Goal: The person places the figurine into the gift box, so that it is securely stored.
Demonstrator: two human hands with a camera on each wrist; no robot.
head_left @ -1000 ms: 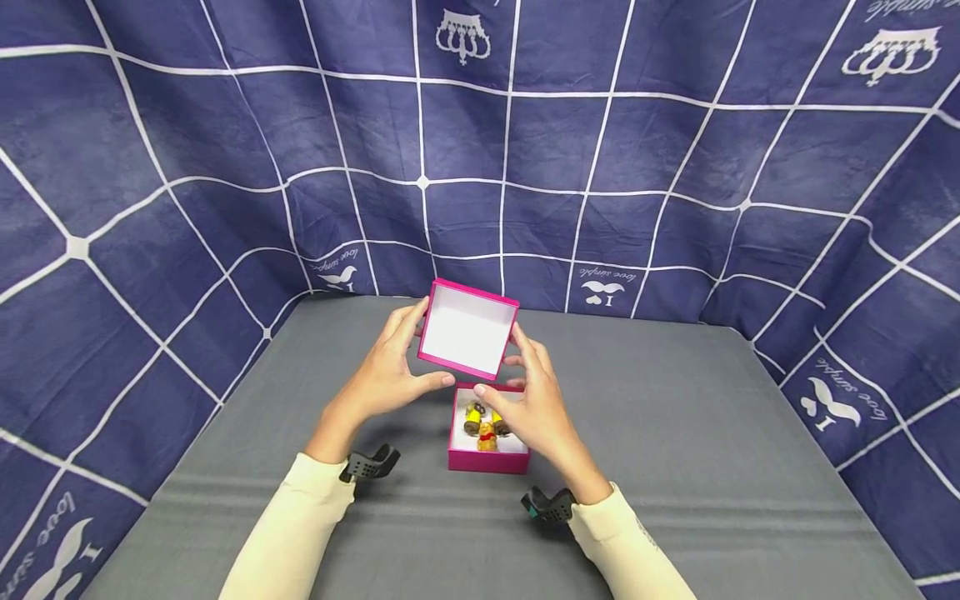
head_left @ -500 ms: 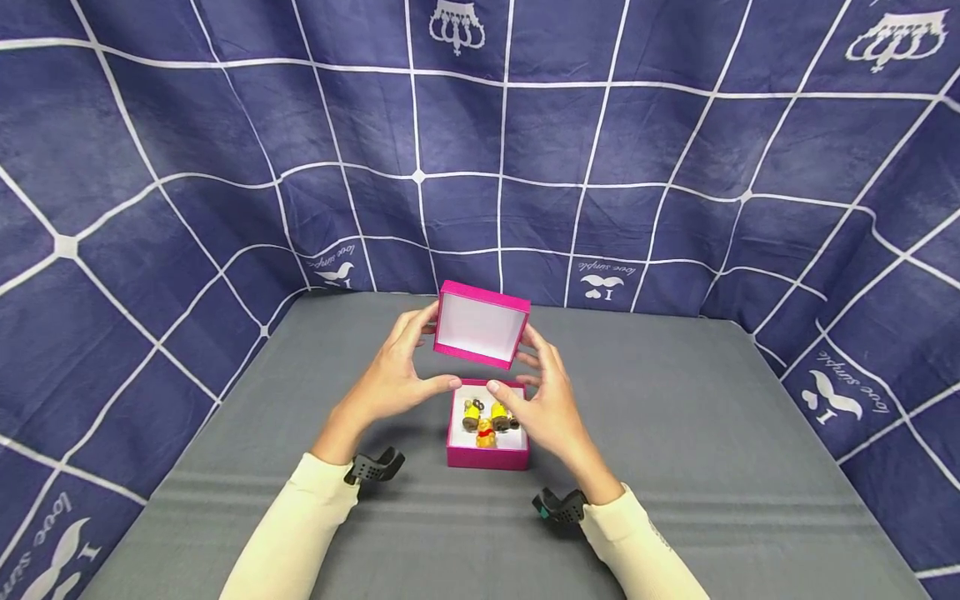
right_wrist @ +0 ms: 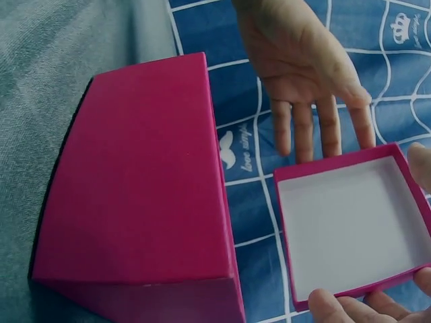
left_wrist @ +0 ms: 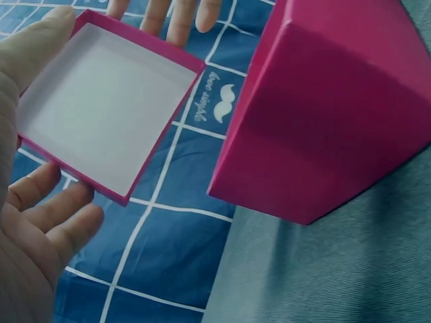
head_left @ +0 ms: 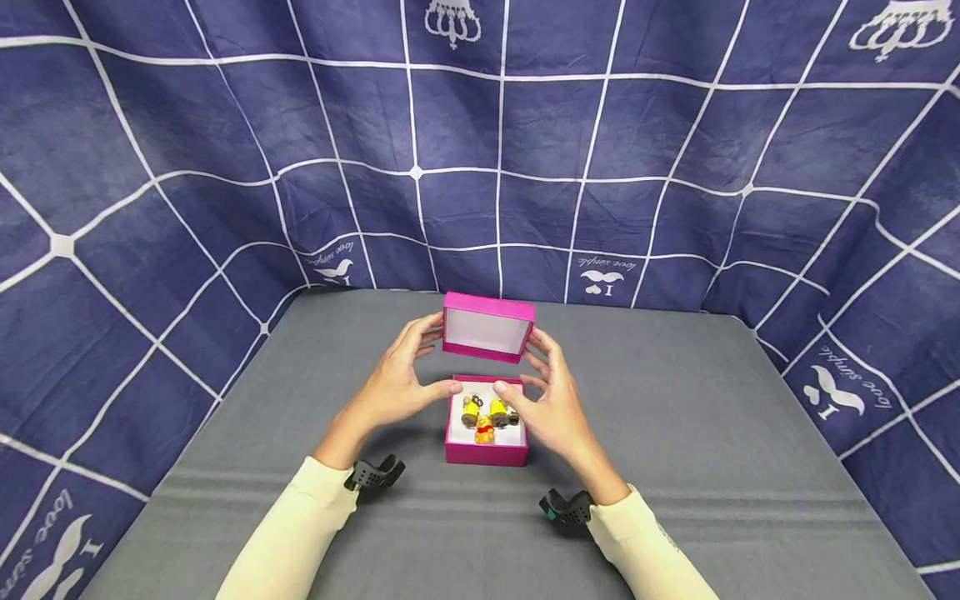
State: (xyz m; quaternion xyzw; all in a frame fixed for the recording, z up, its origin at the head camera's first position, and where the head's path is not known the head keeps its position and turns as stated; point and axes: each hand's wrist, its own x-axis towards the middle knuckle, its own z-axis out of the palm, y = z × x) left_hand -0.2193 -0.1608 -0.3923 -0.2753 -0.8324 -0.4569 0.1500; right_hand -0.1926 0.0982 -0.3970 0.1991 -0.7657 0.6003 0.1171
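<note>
A pink box lid [head_left: 487, 305] with a white inside is held up behind the open pink box [head_left: 486, 455], tilted with its hollow side toward me. My left hand [head_left: 396, 377] supports its left edge with extended fingers; its thumb points toward the box. On the opposite edge, the fingers of my right hand [head_left: 553, 400] press the lid, the thumb over the box's right rim. Inside the box lie an orange bear figure [head_left: 484, 432] in red and two yellow-and-brown items [head_left: 470, 412]. Both wrist views show the lid [right_wrist: 353, 225] between the hands and the box's outer wall [left_wrist: 323, 128].
The box stands on a grey cloth-covered table [head_left: 712, 433]. A blue curtain [head_left: 555, 125] with white grid lines rises behind and at both sides. Each wrist wears a black strap mount [head_left: 375, 472].
The lid has shifted a little right and its top edge has tipped forward, showing more of its upper rim. Both hands moved slightly with it, uncovering more of the box's contents.
</note>
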